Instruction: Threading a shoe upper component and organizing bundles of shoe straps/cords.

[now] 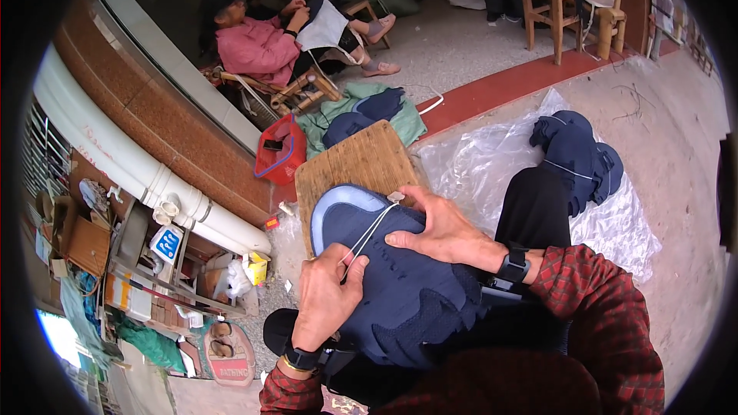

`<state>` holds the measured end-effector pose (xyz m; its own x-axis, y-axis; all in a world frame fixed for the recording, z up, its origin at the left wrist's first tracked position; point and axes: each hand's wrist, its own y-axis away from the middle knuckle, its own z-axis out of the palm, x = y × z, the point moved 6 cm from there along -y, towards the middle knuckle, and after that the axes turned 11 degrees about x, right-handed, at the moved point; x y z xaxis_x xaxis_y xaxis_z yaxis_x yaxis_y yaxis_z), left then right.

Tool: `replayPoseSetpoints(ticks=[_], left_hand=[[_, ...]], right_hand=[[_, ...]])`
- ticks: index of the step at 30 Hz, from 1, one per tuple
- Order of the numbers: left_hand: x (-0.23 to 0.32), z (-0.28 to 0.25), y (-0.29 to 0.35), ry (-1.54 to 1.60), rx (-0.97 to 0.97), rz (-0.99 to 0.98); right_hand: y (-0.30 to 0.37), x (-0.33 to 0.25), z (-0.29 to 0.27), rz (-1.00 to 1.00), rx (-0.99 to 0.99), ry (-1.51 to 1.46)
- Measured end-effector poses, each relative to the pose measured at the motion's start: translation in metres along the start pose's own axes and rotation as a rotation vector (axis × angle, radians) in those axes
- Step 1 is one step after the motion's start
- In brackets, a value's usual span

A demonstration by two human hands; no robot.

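Observation:
A stack of navy mesh fabric pieces (400,280), shaped like shoe uppers, lies across my lap and over the edge of a wooden stool. Its far rounded end has a light blue curved band, and the near edges are jagged. A thin white cord (367,232) runs over the stack. My left hand (327,292) is closed in a pinch on this cord, left of the middle. On the right, my right hand (450,227) grips the stack's edge, thumb on top and fingers at the far side, where the cord passes. Its fingertips are partly hidden.
Beyond the stack stands the wooden stool (354,161), with a red basket (280,169) at its left. Tied navy bundles (576,157) lie on clear plastic sheeting (477,154) at right. Another person (261,50) sits farther back. White pipes (146,161) and a cluttered shelf flank the left.

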<state>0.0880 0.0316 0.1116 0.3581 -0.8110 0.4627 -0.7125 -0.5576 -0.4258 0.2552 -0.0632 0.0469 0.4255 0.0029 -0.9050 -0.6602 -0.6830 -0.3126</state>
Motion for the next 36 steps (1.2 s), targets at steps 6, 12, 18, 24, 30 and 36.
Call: replayPoseSetpoints(ticks=[6,12,18,24,30,36], left_hand=[[0.073,0.018,0.008,0.239,-0.081,0.403],[0.088,0.039,0.031,0.28,-0.202,0.313],[0.076,0.036,0.059,-0.067,-0.019,0.267],[0.064,0.042,0.059,-0.129,0.08,0.185],[0.064,0.04,0.066,-0.127,0.083,0.2],[0.028,0.018,0.067,-0.003,0.053,0.204]], right_hand=[[-0.001,0.0,0.003,0.042,0.003,0.009],[-0.001,-0.008,0.0,0.017,0.067,0.051],[-0.007,0.017,-0.003,-0.027,0.211,-0.062],[0.005,0.019,-0.022,-0.104,0.032,-0.128],[0.036,0.013,-0.037,-0.18,-0.003,-0.029],[0.054,-0.033,-0.036,-0.216,0.017,-0.185]])
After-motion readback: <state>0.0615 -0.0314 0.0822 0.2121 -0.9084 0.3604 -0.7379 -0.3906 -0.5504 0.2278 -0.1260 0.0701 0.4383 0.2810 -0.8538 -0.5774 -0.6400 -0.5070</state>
